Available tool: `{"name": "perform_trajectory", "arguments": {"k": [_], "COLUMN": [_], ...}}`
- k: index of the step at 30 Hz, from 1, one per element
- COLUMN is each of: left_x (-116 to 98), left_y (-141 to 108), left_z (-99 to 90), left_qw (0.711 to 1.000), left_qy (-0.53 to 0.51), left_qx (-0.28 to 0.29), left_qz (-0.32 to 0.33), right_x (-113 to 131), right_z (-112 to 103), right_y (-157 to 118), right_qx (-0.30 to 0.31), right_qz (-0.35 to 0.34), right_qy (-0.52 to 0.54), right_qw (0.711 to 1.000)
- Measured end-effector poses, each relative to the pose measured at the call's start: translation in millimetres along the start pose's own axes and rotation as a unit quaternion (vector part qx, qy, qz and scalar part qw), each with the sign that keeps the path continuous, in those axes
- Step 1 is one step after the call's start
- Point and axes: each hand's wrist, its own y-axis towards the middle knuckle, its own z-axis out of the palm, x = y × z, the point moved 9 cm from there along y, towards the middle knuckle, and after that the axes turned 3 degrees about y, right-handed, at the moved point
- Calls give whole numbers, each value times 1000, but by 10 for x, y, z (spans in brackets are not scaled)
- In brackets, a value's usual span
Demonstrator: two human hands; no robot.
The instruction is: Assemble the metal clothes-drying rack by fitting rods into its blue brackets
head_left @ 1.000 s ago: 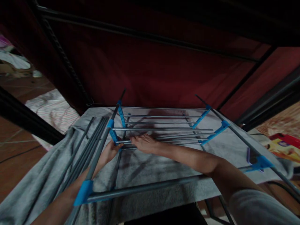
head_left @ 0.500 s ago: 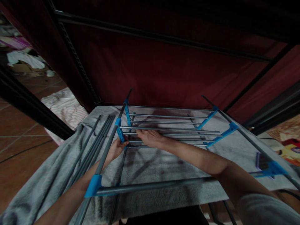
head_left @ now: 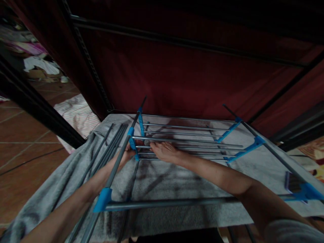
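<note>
A rack of grey metal tubes and blue plastic connectors stands on a grey blanket [head_left: 162,216]. My left hand [head_left: 128,153] is closed around a blue connector [head_left: 132,144] on the rack's left side, its fingers partly hidden behind that piece. Just to the right, my right hand [head_left: 163,151] is closed on a metal tube [head_left: 197,147] near its left end. The fingertips point toward the connector. That tube's right end lies apart from or over the right-hand blue connector [head_left: 244,149]; I cannot tell which tube ends are seated.
Several loose grey tubes [head_left: 108,148] lie on the blanket to the left. A phone-like object [head_left: 293,182] rests at the right, by a blue corner connector [head_left: 307,192]. Dark posts and a dark red panel [head_left: 177,81] surround the far side.
My left hand has moved up along the blue connector, its fingers reaching behind it. My right hand stays on the tube. The whole view has shifted slightly.
</note>
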Motion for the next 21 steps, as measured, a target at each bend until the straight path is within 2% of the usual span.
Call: {"name": "perform_trajectory", "arguments": {"k": [3, 7, 11, 15, 21], "left_x": [-47, -96, -84, -139, -138], "left_y": [17, 72, 185, 265, 260], "left_z": [-26, -20, 92, 264, 275], "left_qw": [995, 991, 995, 999, 999], "left_qy": [-94, -127, -83, -36, -47], "left_qx": [6, -3, -21, 22, 24], "left_qz": [-30, -35, -45, -9, -5], "right_x": [-19, -15, -15, -18, -29], "right_z": [35, 24, -17, 5, -44], "right_y": [21, 34, 9, -13, -8], "right_qx": [8, -5, -17, -2, -21], "right_qz": [6, 3, 8, 10, 15], "right_qy": [-3, 6, 3, -1, 15], "right_qw": [1000, 1000, 1000, 1000, 1000]}}
